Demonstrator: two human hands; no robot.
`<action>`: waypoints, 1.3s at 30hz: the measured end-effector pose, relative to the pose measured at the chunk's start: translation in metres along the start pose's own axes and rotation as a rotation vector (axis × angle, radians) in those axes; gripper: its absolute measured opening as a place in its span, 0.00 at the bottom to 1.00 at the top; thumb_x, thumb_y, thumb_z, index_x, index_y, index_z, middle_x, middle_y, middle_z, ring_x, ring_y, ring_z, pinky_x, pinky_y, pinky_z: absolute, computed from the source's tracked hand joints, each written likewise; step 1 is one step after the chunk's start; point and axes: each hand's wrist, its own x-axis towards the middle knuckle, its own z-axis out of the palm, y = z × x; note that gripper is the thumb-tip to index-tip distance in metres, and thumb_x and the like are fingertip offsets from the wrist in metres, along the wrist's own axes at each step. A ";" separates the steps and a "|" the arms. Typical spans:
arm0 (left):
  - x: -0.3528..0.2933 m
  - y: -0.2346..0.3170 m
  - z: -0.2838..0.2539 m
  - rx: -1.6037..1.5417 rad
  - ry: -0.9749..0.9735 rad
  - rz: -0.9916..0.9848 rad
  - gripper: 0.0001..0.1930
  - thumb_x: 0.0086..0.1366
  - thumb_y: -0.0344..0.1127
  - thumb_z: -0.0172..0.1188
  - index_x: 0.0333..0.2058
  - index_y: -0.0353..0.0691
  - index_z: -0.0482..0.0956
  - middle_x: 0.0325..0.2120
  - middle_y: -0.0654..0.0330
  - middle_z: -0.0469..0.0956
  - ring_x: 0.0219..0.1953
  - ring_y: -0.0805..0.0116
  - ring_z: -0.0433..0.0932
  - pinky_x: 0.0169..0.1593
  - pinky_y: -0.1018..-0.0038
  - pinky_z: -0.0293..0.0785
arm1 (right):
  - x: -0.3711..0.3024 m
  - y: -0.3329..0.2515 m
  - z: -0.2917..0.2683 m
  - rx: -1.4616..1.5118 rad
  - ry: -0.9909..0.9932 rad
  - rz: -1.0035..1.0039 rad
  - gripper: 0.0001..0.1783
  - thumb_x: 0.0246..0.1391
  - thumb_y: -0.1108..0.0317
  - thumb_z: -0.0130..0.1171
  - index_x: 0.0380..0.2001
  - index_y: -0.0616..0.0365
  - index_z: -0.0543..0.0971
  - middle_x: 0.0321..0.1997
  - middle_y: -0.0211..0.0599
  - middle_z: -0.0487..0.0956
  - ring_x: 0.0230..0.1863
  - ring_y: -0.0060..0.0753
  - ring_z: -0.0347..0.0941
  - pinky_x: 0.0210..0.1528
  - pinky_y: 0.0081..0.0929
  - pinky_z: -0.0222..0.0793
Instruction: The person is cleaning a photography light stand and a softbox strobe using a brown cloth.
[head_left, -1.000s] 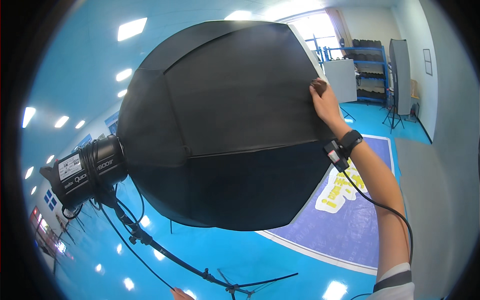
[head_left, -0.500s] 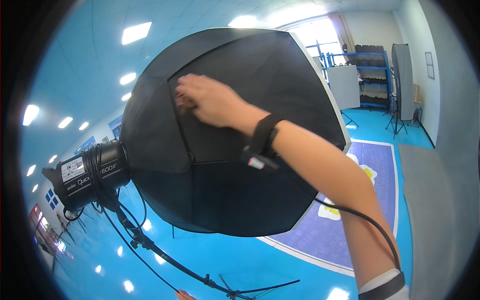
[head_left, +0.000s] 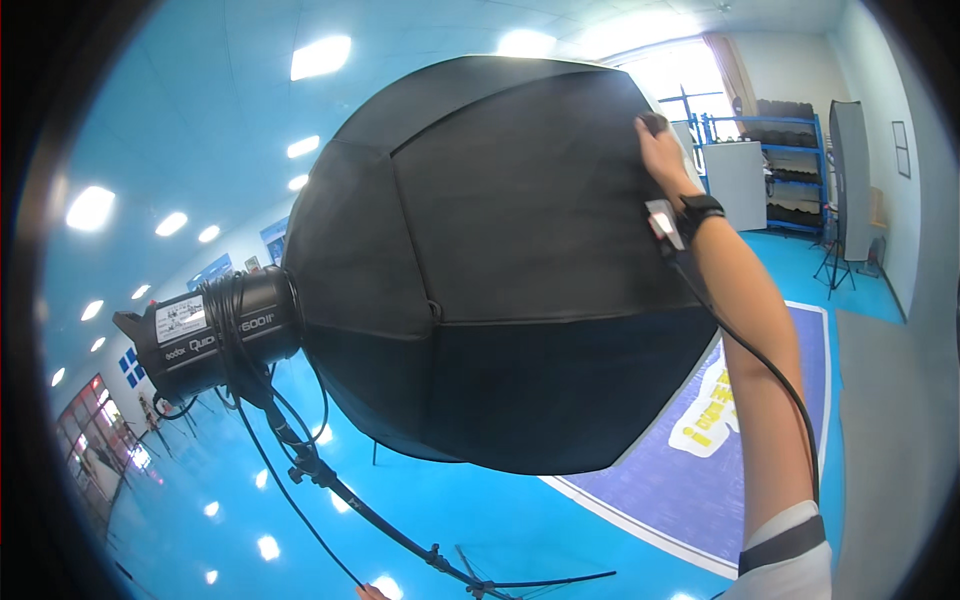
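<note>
A large black softbox (head_left: 540, 220) fills the middle of the view, its fabric panels stretched over ribs. At its upper right edge my right hand (head_left: 664, 155) has its fingers closed on the black rim; a dark bit of fabric shows at the fingertips. A black wristband (head_left: 700, 208) with a small cabled device (head_left: 664, 224) sits on that wrist. The black studio flash head (head_left: 225, 325), wound with cable, joins the softbox at the left. Only a sliver of my left hand (head_left: 371, 592) shows at the lower edge, where a thin black cable (head_left: 300, 510) meets it; its fingers are mostly cut off.
A black light stand (head_left: 385, 515) slants down below the flash head. To the right lie a purple mat (head_left: 650, 500) and a grey backdrop sheet (head_left: 875, 430). Further back stand a blue shelf rack (head_left: 820, 165), a white panel (head_left: 735, 185) and another softbox on a stand (head_left: 850, 185).
My right hand has moved from the softbox's left middle panel across to its upper right edge and closed there. The whole view has shifted, so the softbox sits further right.
</note>
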 end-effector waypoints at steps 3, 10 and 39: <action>-0.008 0.017 0.018 -0.042 0.000 0.000 0.16 0.69 0.35 0.39 0.36 0.23 0.69 0.30 0.37 0.72 0.32 0.41 0.68 0.38 0.56 0.65 | 0.009 -0.038 0.045 0.086 0.083 -0.272 0.22 0.56 0.55 0.51 0.46 0.61 0.73 0.47 0.46 0.76 0.48 0.42 0.73 0.52 0.32 0.65; -0.012 -0.004 0.028 -0.035 0.014 0.009 0.18 0.70 0.35 0.40 0.39 0.20 0.68 0.32 0.35 0.72 0.34 0.41 0.69 0.41 0.57 0.65 | -0.112 -0.155 0.099 0.250 -0.477 -1.096 0.25 0.39 0.76 0.56 0.47 0.57 0.72 0.59 0.45 0.66 0.65 0.46 0.55 0.65 0.36 0.54; 0.013 -0.019 0.005 -0.281 -0.039 0.160 0.11 0.66 0.36 0.43 0.29 0.34 0.66 0.15 0.50 0.68 0.18 0.49 0.69 0.22 0.61 0.60 | -0.199 -0.066 -0.001 -0.177 -0.030 -0.391 0.21 0.53 0.78 0.52 0.52 0.57 0.70 0.59 0.44 0.67 0.60 0.44 0.64 0.59 0.30 0.61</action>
